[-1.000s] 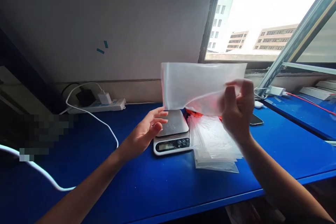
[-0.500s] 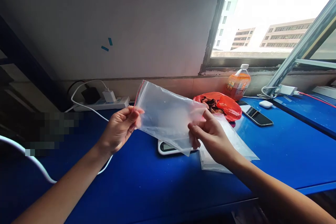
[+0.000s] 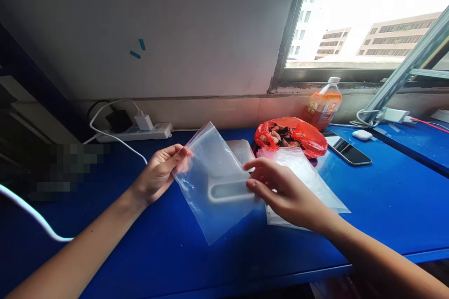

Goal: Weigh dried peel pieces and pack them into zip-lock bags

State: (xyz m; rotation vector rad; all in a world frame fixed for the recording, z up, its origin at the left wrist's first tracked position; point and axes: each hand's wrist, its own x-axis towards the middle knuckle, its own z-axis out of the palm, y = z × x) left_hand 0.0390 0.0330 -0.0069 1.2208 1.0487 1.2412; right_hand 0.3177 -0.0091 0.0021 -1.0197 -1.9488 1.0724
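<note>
My left hand [image 3: 157,170] pinches a clear zip-lock bag [image 3: 203,201] beside its red zip edge. The bag looks flat and hangs tilted, its lower corner pointing down. Through the film shows part of a white kitchen scale [image 3: 238,148], which is mostly covered by the bag. By the bag's right side is my right hand [image 3: 291,191], fingers apart and holding nothing; whether its fingertips touch the film is hard to tell. Beneath and beyond that hand lies a stack of similar clear bags [image 3: 315,182], partly hidden by it.
A red plastic bag [image 3: 312,138] with dark dried pieces stands behind the stack. Beyond are an orange drink bottle [image 3: 324,103], a phone [image 3: 347,148] and a white earbud case [image 3: 362,135]. A power strip [image 3: 157,131] with chargers runs along the wall at left.
My right hand has let go of the zip-lock bag's far end. The bag has swung downward from nearly level, still in my left hand. The view has shifted slightly.
</note>
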